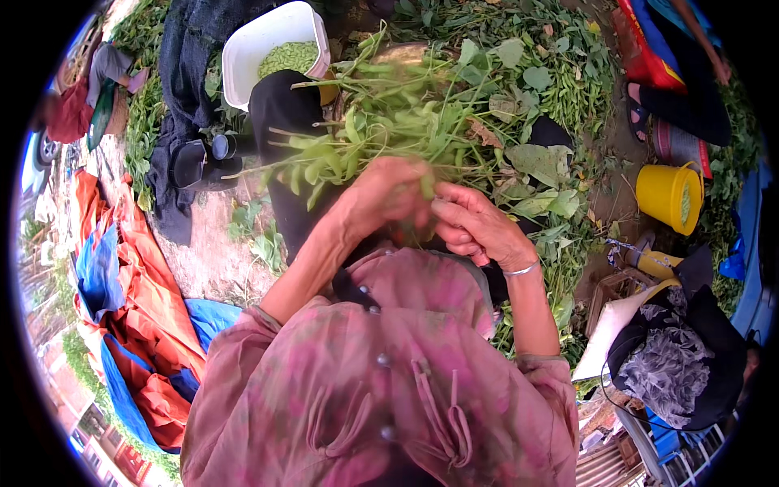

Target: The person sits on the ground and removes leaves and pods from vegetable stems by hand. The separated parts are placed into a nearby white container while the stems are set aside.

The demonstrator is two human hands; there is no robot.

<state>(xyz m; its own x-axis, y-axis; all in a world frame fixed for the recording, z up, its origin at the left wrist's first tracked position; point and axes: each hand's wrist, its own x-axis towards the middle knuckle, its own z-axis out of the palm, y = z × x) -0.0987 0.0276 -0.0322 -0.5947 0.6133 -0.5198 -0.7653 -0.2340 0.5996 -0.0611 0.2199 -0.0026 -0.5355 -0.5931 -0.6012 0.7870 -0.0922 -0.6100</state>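
Observation:
Leafy stems hung with green bean pods, apparently soybean plants (383,131), spread across and beyond my lap, partly blurred. My left hand (389,189) is curled at their near edge; its fingers are smeared by motion, so its hold is unclear. Close beside it is my right hand (481,225), a silver bangle at the wrist, with thumb and forefinger drawn together. A single green bean pod (428,185) shows between the two hands, at the right fingertips. Past my dark-trousered knee (286,103), a white plastic tub (240,61) holds shelled green beans (289,58).
More picked plants (566,79) cover the ground ahead and right. A yellow bucket (660,198) with green contents stands right. An orange and blue tarpaulin (152,292) lies left, below dark cloth (185,79). Other people sit at far left (67,115) and upper right (688,109).

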